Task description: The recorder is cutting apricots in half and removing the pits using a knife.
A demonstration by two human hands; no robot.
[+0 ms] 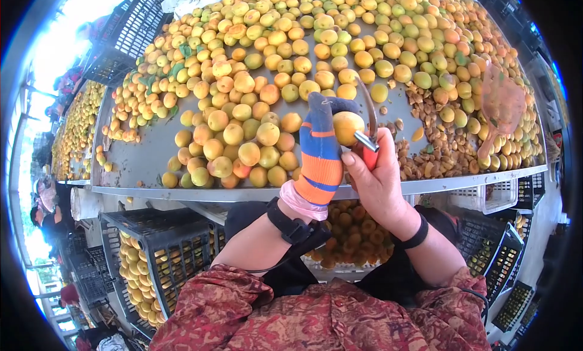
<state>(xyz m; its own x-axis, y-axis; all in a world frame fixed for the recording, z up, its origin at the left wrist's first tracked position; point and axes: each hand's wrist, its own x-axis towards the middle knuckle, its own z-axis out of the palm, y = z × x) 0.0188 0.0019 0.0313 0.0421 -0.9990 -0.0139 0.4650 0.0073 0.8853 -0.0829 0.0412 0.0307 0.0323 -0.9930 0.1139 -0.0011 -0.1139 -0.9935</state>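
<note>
My left hand (321,150), in a blue and orange knit glove over a pink one, holds a whole yellow apricot (348,128) at its fingertips. In my bare right hand (380,182) is a tool with a red handle (370,159), a curved dark blade (370,100) and a short metal tube (366,141); the tube's end lies against or just in front of the apricot. Both hands are over the near edge of a metal table (145,164). Loose apricots (246,137) surround the left hand, and a heap of brown apricot pits (428,157) lies right of my right hand.
Below the table edge, a crate of apricots (355,232) stands between my knees. Black plastic crates (159,232) are at left and right, with a white crate (487,196) under the table's right side. A reddish translucent piece (503,103) lies over the fruit at right. People are far left.
</note>
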